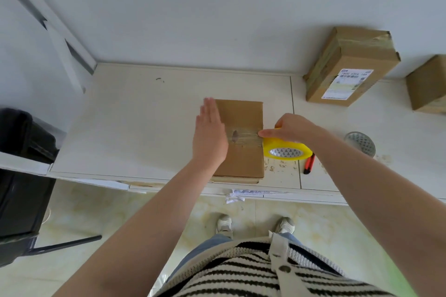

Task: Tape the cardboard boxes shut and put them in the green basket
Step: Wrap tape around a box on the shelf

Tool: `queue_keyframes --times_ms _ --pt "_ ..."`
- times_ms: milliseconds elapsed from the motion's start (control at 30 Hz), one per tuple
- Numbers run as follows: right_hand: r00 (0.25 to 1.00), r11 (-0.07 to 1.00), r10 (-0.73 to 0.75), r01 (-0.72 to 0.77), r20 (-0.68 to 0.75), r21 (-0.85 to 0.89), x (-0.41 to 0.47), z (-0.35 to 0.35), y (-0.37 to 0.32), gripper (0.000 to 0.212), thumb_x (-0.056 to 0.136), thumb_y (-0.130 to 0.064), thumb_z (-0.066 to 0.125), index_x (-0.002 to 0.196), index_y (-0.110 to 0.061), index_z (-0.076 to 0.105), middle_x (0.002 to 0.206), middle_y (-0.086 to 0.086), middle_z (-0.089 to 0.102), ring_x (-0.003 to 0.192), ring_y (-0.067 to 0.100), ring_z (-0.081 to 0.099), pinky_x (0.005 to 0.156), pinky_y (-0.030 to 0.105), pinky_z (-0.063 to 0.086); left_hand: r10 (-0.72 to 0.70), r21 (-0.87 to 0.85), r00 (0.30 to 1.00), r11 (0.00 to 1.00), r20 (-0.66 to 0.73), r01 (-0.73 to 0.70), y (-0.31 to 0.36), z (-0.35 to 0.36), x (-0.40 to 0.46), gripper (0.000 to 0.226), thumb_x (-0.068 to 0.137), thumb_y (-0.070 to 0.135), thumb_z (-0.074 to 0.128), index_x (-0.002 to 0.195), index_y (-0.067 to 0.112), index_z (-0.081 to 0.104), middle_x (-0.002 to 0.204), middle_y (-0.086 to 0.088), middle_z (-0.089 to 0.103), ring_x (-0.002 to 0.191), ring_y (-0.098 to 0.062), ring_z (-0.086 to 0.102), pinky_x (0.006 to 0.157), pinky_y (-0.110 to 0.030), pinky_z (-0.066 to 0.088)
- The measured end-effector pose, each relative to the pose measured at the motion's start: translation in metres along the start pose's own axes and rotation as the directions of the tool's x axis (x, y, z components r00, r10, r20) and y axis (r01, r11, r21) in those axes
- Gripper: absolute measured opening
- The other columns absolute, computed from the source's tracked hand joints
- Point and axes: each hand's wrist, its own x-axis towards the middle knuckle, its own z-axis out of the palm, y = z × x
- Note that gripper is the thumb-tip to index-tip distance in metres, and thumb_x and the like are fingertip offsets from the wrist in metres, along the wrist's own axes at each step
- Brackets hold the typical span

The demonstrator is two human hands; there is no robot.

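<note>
Lying flat, brown cardboard box (241, 137), clear-taped midway.

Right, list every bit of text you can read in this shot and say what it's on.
White shipping label on the upright cardboard box: a line of characters and barcodes, too blurred to read.
Yellow tape roll: triangle pattern on the core, no words.
Flat cardboard box: no print visible.

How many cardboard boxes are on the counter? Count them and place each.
3. One flat box under the hands, one taped box at the back right, one box cut off by the right edge; more may lie out of view.
</note>
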Motion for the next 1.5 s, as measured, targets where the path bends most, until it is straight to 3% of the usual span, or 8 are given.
queue_keyframes --times_ms 133,400,533,867,1000,1133,1267,1500 --pt "1.000 0.999 0.005 -0.005 -0.002 -0.031 0.001 0.002 -0.001 0.071 0.071 -0.081 0.056 0.068 -0.010 0.063 0.058 0.000 0.057 0.059 0.016 0.056 0.057 0.030 0.039 0.277 0.311 0.957 0.906 0.080 -0.288 0.027 0.022 0.004 0.064 0.105 0.039 0.021 0.156 0.016 -0.010 0.163 -0.008 -0.017 0.150 -0.028 -0.016 0.123 -0.044 -0.004" --pt "0.997 0.996 -0.079 0.080 -0.021 0.050 -0.008 -0.005 0.025 0.062 0.074 -0.078 0.057 0.066 -0.017 0.059 0.063 -0.003 0.056 0.064 0.015 0.055 0.056 0.026 0.035 0.274 0.386 0.957 0.876 0.097 -0.290 0.016 0.035 0.009 0.081 0.091 0.071 -0.001 0.156 0.024 -0.011 0.162 -0.007 -0.023 0.149 -0.026 -0.019 0.121 -0.045 -0.008" --pt "0.993 0.980 -0.034 0.010 -0.117 -0.201 -0.008 -0.009 0.017 0.072 0.066 -0.088 0.051 0.059 -0.017 0.051 0.056 -0.004 0.051 0.058 0.013 0.052 0.050 0.026 0.030 0.268 0.398 0.958 0.872 0.100 -0.285 0.014 0.034 0.009 0.083 0.090 0.074 0.004 0.156 0.026 -0.011 0.162 -0.008 -0.022 0.149 -0.026 -0.018 0.121 -0.044 -0.009" --pt "0.993 0.984 0.032 -0.051 -0.111 -0.170 -0.008 -0.003 0.019 0.075 0.064 -0.092 0.045 0.072 -0.018 0.057 0.067 -0.004 0.059 0.067 0.015 0.059 0.057 0.028 0.040 0.253 0.406 0.961 0.871 0.110 -0.276 0.017 0.033 0.010 0.085 0.085 0.076 -0.002 0.154 0.027 -0.015 0.161 -0.007 -0.024 0.149 -0.026 -0.020 0.121 -0.044 -0.010" --pt "0.954 0.973 -0.012 0.079 -0.298 0.215 -0.021 -0.003 0.029 0.052 0.084 -0.074 0.046 0.087 -0.023 0.059 0.081 -0.008 0.061 0.076 0.010 0.058 0.065 0.029 0.046 0.258 0.400 0.960 0.873 0.104 -0.278 0.017 0.032 0.010 0.084 0.088 0.075 0.005 0.155 0.028 -0.014 0.162 -0.007 -0.022 0.149 -0.026 -0.019 0.121 -0.044 -0.010" --pt "0.737 0.877 0.316 0.014 -0.597 0.481 -0.035 0.009 0.065 0.019 0.099 -0.035 0.045 0.091 -0.020 0.053 0.091 0.000 0.064 0.075 0.018 0.057 0.056 0.026 0.037 0.260 0.391 0.961 0.878 0.099 -0.278 0.009 0.029 0.011 0.083 0.089 0.074 0.006 0.155 0.028 -0.014 0.162 -0.008 -0.021 0.150 -0.026 -0.017 0.121 -0.045 -0.010" --pt "0.804 0.859 0.476 -0.339 -0.356 0.383 -0.039 0.047 0.083 0.023 0.103 -0.023 0.038 0.114 -0.007 0.050 0.117 0.014 0.056 0.097 0.032 0.060 0.073 0.042 0.049 0.255 0.383 0.961 0.882 0.106 -0.276 0.005 0.026 0.012 0.082 0.090 0.073 0.010 0.155 0.029 -0.014 0.161 -0.007 -0.023 0.149 -0.025 -0.019 0.120 -0.046 -0.011" --pt "0.815 0.775 0.549 -0.413 -0.185 0.479 -0.041 0.064 0.083 0.027 0.093 0.000 0.053 0.116 -0.003 0.040 0.116 0.022 0.057 0.096 0.035 0.057 0.071 0.042 0.046 0.258 0.402 0.959 0.871 0.117 -0.283 0.005 0.023 0.011 0.083 0.087 0.074 0.003 0.154 0.029 -0.015 0.161 -0.007 -0.025 0.148 -0.025 -0.021 0.120 -0.046 -0.011"
